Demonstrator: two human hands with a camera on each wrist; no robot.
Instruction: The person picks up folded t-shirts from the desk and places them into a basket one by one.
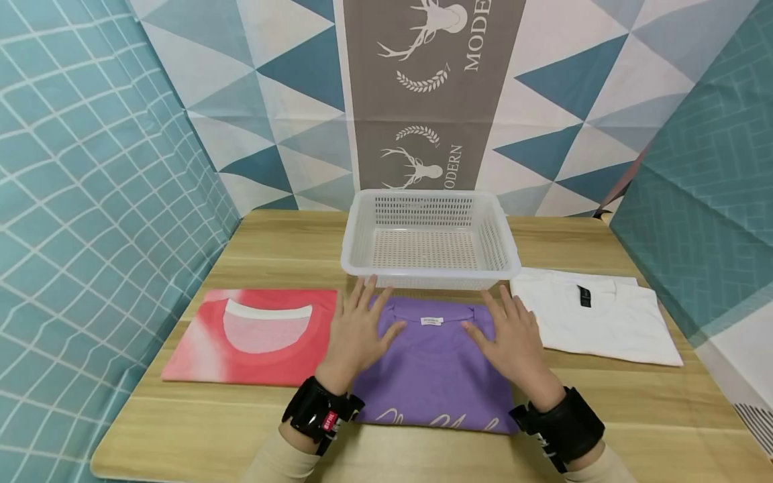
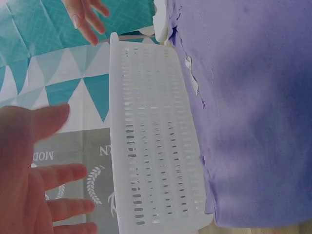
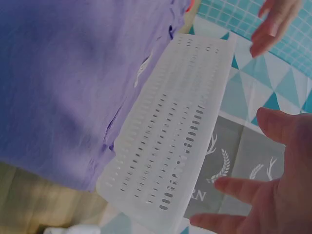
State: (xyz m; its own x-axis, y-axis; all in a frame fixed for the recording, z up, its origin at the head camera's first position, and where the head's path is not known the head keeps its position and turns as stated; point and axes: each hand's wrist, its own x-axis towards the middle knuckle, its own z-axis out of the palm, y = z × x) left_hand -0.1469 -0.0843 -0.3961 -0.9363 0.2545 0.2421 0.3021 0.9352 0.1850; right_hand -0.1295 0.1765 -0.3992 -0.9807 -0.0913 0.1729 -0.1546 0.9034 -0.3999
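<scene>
A folded purple T-shirt [image 1: 435,376] lies on the table in front of the person, its collar label toward the basket. Over its left side is the left hand [image 1: 357,332], fingers spread and straight, nothing held. The right hand [image 1: 512,335] is spread the same way over the shirt's right side. Both wrist views show the left hand [image 2: 44,170] and right hand [image 3: 263,180] above the cloth with bare fingers. Just beyond the fingertips stands a white perforated plastic basket [image 1: 431,274] with nothing inside.
To the left lies a folded red and white T-shirt [image 1: 253,365]. A folded white T-shirt [image 1: 622,329] lies on the right, its near left corner close to the basket. The wooden table [image 1: 423,459] meets patterned cloth walls at the back and left.
</scene>
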